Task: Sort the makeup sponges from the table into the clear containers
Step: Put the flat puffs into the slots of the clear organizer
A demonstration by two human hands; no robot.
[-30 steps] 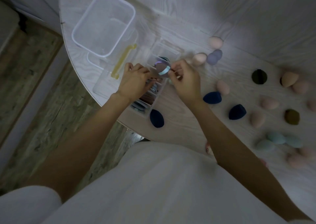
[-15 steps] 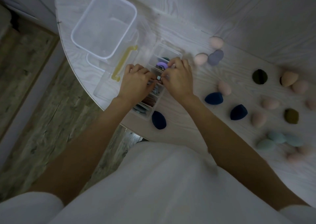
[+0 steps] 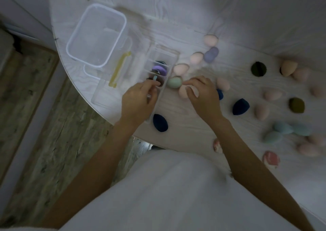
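A narrow clear divided organizer (image 3: 172, 57) lies on the white table (image 3: 194, 128) and holds flat puffs, one of them purple (image 3: 159, 69). My left hand (image 3: 138, 101) is over its near end, fingertips pinched on a small light-blue strap (image 3: 155, 78) above a brown puff. My right hand (image 3: 202, 94) is just right of the organizer, fingers curled onto a pink sponge (image 3: 182, 91) that lies on the table beside a green sponge (image 3: 174, 82). Several pink, navy, olive, teal and purple sponges are scattered to the right.
A large clear tub (image 3: 97, 34) stands at the table's left, on a lid with a yellow latch (image 3: 120, 70). A navy sponge (image 3: 160, 123) lies near the front edge. The curved table edge drops to wooden floor (image 3: 44, 124) on the left.
My right hand left the organizer and moved right onto the pink sponge. The purple puff now lies in its compartment. My left hand stays at the organizer.
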